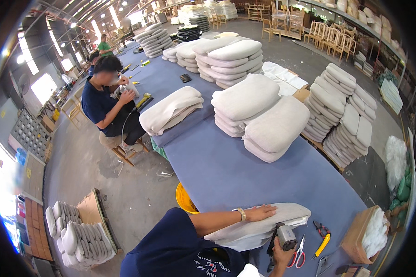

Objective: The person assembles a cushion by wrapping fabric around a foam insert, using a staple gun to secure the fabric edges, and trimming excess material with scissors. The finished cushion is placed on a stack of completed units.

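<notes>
At the near end of the blue-covered table point(263, 182) lies a pale fabric-covered cushion point(289, 213), its loose fabric edge towards me. My left hand point(262, 213) rests flat on top of it, fingers stretched out. Wrapped round a black and grey staple gun point(286, 236) is my right hand point(282, 254), just beside the cushion's near edge. Whether the gun's tip touches the cushion is hidden. Red-handled scissors point(298, 256) lie close to my right hand. Beyond them are pliers point(320, 227) and a yellow-handled tool point(322, 244).
Stacked cushions point(272, 115) stand farther up the table, with more stacks point(339, 115) at the right. A carton point(356, 240) of white stuffing stands at the table's right edge. A yellow bucket point(184, 197) is at its left. A seated co-worker point(108, 99) handles a cushion piece.
</notes>
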A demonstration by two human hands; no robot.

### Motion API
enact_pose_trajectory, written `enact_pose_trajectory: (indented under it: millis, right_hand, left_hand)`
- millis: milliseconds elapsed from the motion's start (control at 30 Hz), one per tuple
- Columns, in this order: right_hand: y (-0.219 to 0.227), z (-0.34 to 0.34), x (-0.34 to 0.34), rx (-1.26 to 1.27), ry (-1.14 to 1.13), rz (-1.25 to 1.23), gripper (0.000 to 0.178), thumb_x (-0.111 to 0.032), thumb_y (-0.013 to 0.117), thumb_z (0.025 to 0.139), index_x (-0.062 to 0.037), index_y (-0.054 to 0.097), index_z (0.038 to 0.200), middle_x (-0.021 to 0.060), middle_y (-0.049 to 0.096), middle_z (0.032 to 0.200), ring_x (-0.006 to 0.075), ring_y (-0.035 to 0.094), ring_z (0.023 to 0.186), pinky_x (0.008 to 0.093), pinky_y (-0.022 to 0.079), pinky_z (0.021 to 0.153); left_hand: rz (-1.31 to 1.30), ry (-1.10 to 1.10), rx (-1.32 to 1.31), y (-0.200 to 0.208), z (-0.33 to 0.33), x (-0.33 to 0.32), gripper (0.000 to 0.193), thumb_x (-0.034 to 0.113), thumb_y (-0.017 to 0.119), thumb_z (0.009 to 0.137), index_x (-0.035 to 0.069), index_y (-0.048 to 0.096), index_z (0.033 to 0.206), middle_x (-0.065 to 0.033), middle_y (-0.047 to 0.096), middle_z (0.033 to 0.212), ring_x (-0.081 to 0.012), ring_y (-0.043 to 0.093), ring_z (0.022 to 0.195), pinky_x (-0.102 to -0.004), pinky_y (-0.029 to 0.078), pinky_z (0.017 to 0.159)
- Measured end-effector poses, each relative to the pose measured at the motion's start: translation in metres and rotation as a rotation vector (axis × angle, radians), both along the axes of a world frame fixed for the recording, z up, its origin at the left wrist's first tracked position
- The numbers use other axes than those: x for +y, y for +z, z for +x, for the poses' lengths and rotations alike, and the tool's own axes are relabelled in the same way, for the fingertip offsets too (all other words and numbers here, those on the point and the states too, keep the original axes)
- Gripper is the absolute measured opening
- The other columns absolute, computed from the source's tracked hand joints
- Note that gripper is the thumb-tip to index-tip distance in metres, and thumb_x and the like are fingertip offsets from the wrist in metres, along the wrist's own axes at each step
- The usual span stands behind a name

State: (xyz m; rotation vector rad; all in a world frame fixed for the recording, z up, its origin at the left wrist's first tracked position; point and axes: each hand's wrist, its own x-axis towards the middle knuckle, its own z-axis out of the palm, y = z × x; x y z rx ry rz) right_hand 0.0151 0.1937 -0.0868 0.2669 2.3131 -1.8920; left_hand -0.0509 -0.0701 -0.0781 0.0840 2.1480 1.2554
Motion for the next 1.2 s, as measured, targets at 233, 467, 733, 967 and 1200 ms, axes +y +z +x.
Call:
enact_pose_trajectory:
  millis: [233, 467, 733, 967, 1200]
  right_hand:
    - [0.046, -0.001, -0.019, 0.025, 0.059, -0.067, 0.070, 0.000, 0.081, 0.083, 0.0065, 0.044, 0.141, 0.0174, 0.068, 0.100, 0.0156, 0.059, 0.054, 0.0294, 0.048, 0.045]
    - [0.030, 0.005, -0.019, 0.060, 0.024, -0.062, 0.072, 0.002, 0.080, 0.082, 0.0064, 0.044, 0.143, 0.0176, 0.068, 0.104, 0.0158, 0.060, 0.056, 0.0288, 0.049, 0.048]
    - [0.063, -0.004, -0.031, 0.219, 0.161, 0.120, 0.054, -0.010, 0.080, 0.081, 0.0019, 0.062, 0.131, 0.0184, 0.073, 0.115, 0.0250, 0.071, 0.100, 0.0356, 0.055, 0.089]
    - [0.101, -0.001, -0.034, 0.175, 0.178, 0.127, 0.056, -0.010, 0.080, 0.079, -0.0030, 0.066, 0.133, 0.0161, 0.074, 0.123, 0.0296, 0.073, 0.111, 0.0359, 0.056, 0.095]
    - [0.094, 0.001, -0.033, 0.193, 0.246, 0.129, 0.061, -0.012, 0.079, 0.077, -0.0051, 0.066, 0.136, 0.0164, 0.072, 0.128, 0.0327, 0.071, 0.118, 0.0385, 0.055, 0.100]
  left_hand:
    - [-0.002, -0.083, 0.046, 0.029, 0.015, 0.004, 0.075, 0.067, 0.019, 0.107, 0.025, 0.011, 0.169, -0.0139, 0.003, 0.175, -0.0357, 0.000, 0.161, -0.0640, 0.005, 0.126]
    - [-0.064, -0.151, 0.150, 0.047, 0.030, 0.004, 0.075, 0.058, 0.027, 0.109, 0.019, 0.006, 0.168, -0.0188, 0.005, 0.174, -0.0396, 0.002, 0.160, -0.0676, 0.015, 0.124]
    - [-0.264, -0.062, 0.287, 0.061, 0.034, 0.011, 0.088, 0.035, 0.066, 0.095, 0.001, 0.020, 0.163, -0.0269, 0.027, 0.166, -0.0423, 0.028, 0.154, -0.0558, 0.030, 0.122]
    - [-0.365, -0.028, 0.348, 0.075, 0.033, 0.019, 0.086, 0.028, 0.068, 0.096, -0.005, 0.021, 0.160, -0.0327, 0.037, 0.158, -0.0488, 0.039, 0.146, -0.0539, 0.042, 0.114]
    - [-0.375, -0.037, 0.362, 0.077, 0.035, 0.014, 0.086, 0.024, 0.071, 0.092, -0.009, 0.025, 0.157, -0.0343, 0.040, 0.156, -0.0481, 0.042, 0.145, -0.0501, 0.045, 0.113]
